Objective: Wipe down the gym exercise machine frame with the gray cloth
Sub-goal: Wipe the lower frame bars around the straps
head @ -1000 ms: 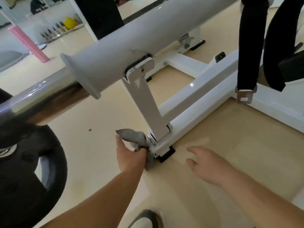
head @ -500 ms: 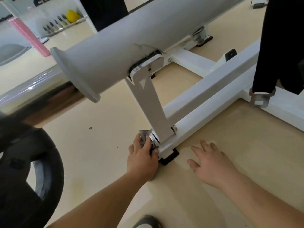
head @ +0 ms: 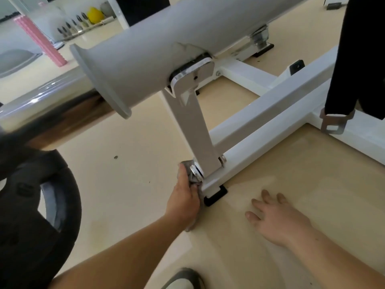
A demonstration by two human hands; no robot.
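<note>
The white machine frame (head: 260, 142) runs low across the tan floor, with an angled white bracket (head: 195, 126) rising to a thick grey tube (head: 158, 44). My left hand (head: 184, 197) grips the gray cloth (head: 186, 164) and presses it against the bolted end of the frame's floor rail, at the foot of the bracket. Most of the cloth is hidden under my fingers. My right hand (head: 277, 217) rests flat on the floor, fingers spread, just right of the rail's black rubber foot (head: 216, 193).
A black weight plate (head: 37, 205) on a chrome bar (head: 41, 105) fills the left side. Black straps with a metal buckle (head: 333, 122) hang at the right. A pink foam roller (head: 41, 38) stands far back left. My shoe tip (head: 183, 278) shows at the bottom.
My left hand has carried the cloth right and up, onto the bolt at the rail's end. My right hand has settled flat on the floor.
</note>
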